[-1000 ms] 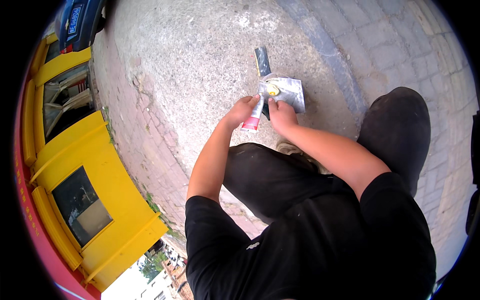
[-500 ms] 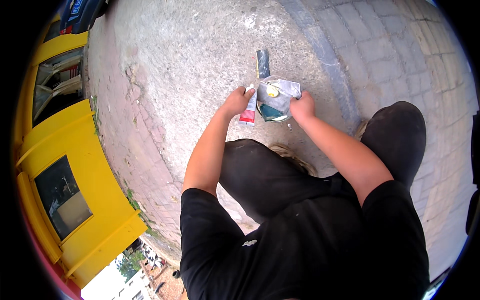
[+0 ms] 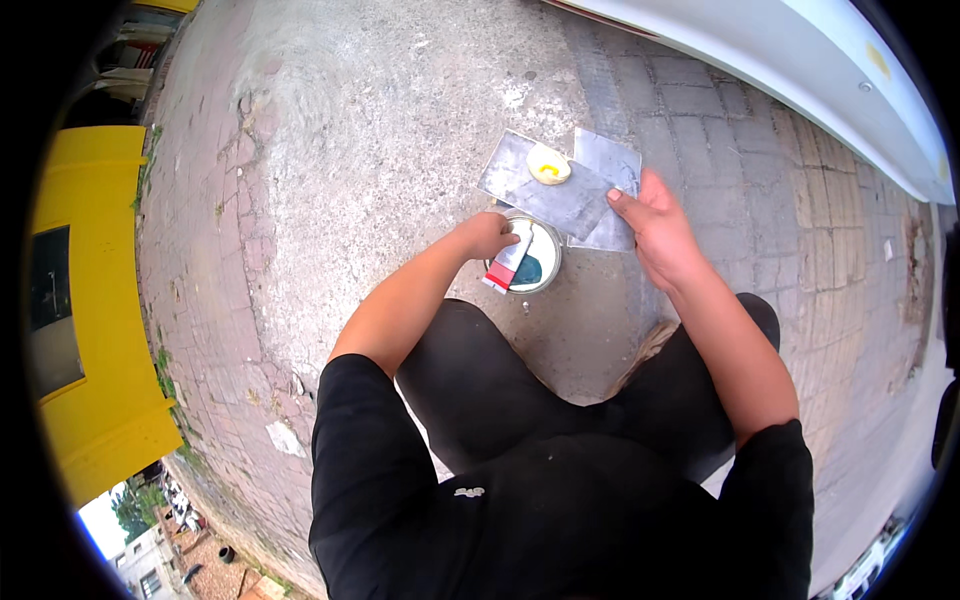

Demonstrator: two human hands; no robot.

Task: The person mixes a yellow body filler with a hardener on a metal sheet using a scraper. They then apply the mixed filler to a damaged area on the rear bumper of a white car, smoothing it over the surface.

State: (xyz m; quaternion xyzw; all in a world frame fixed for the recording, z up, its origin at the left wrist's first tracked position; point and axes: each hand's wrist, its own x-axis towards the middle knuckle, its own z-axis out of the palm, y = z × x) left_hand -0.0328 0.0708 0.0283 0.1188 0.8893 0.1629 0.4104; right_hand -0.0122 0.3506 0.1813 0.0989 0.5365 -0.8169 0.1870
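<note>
Holding a tube [image 3: 507,262] and two gray plates [image 3: 548,202].
My left fingers [image 3: 509,239] pinch the tube over a round can [image 3: 559,262]; my right fingers [image 3: 623,202] grip the plates near it, a yellow-and-white blob [image 3: 549,165] on one.

Ahead of me spreads rough, pale grey concrete ground [image 3: 370,130]; on my left it meets worn, reddish paving bricks [image 3: 205,250], green weeds [image 3: 165,375] fringing a bright yellow wall [image 3: 115,290] with a dark rectangular window [image 3: 50,265]; on my right lie grey-tan paving blocks [image 3: 790,200] beneath a smooth white curved panel [image 3: 790,70]; daylight lights everything.
</note>
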